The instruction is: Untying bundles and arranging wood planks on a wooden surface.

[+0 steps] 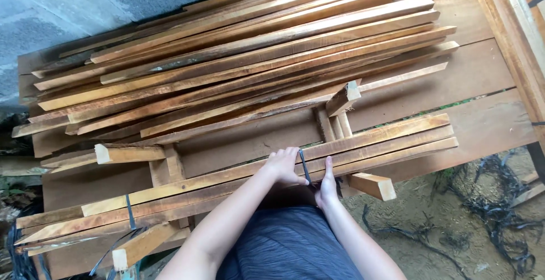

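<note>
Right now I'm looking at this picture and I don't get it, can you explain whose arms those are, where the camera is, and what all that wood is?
There is no machine here. The camera sits on a person's head and looks down, so the two bare arms coming up from the bottom belong to that person. Below them is a wooden platform made of wide boards. On it lies a big loose pile of slats, and nearer the person a small bundle of slats resting on short wooden blocks. The left hand and the right hand are at the near edge of that bundle, both touching a thin dark strap that crosses it. A second dark strap circles the bundle's left end. Scraps of strap lie on the dirt ground.
</note>
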